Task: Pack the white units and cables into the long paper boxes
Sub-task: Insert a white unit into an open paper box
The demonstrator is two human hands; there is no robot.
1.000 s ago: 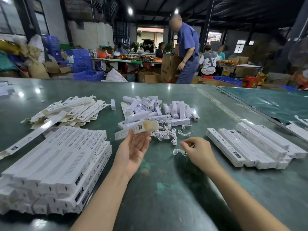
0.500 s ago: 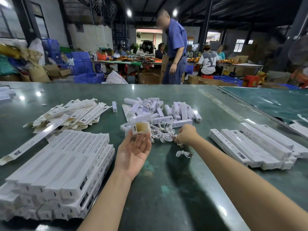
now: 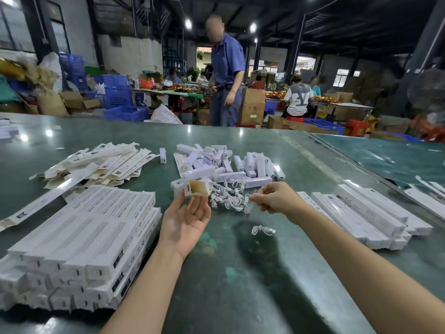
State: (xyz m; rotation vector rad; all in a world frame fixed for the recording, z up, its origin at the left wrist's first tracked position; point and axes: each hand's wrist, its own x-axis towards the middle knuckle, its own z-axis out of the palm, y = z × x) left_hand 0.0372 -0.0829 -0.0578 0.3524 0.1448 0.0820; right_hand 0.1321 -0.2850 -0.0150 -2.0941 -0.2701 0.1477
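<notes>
My left hand (image 3: 186,221) is palm up and pinches a long paper box (image 3: 193,188) at its open end, which faces me. My right hand (image 3: 277,198) pinches a small white cable at the edge of the cable pile (image 3: 228,195). One coiled cable (image 3: 263,230) lies alone on the green table (image 3: 240,273) below that hand. A heap of white units (image 3: 228,162) sits just behind the cables.
Filled white boxes are stacked at my left (image 3: 79,242) and at my right (image 3: 366,213). Flat unfolded boxes (image 3: 96,162) lie at the back left. A person in blue (image 3: 226,75) stands beyond the table's far edge, with crates and cartons behind.
My right hand dropped one cable on the table, reached into the cable pile and now lifts a cable from it. My left hand kept the open box in place.
</notes>
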